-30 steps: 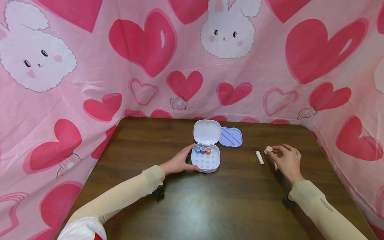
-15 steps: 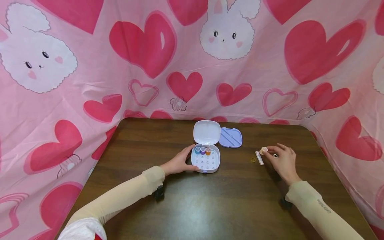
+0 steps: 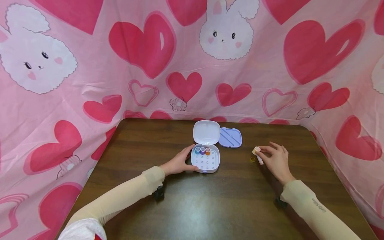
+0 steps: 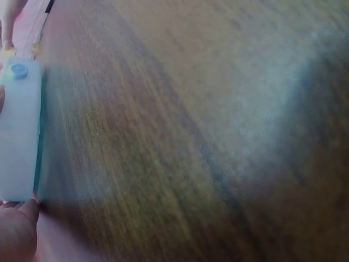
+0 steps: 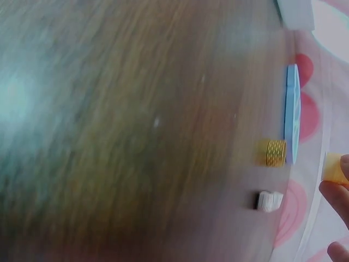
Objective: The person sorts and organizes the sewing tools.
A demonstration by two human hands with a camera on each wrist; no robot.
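Note:
My left hand (image 3: pixel 178 161) grips the left side of an open white sewing box (image 3: pixel 217 163), thumb at its front corner. Three small thread spools, teal (image 3: pixel 197 150), purple (image 3: pixel 202 151) and orange (image 3: pixel 208 151), stand in its back row of pegs. My right hand (image 3: pixel 277 163) pinches a pale yellow thread spool (image 3: pixel 256 150) above the table, to the right of the box. Below that spool lie a gold dimpled thimble (image 5: pixel 276 153) and a small white stick-like piece (image 3: pixel 260 161), partly covered by the hand. In the left wrist view the box's blue latch (image 4: pixel 19 71) shows.
A lilac tray (image 3: pixel 231 137) with diagonal slots lies behind and right of the box. The box's white lid (image 3: pixel 206 132) stands raised at the back. A pink heart-print cloth (image 3: pixel 186 50) hangs behind the dark wooden table (image 3: pixel 192 200).
My right hand has moved left with the pale yellow spool, over the white piece and close to the thimble. My left hand stays on the box.

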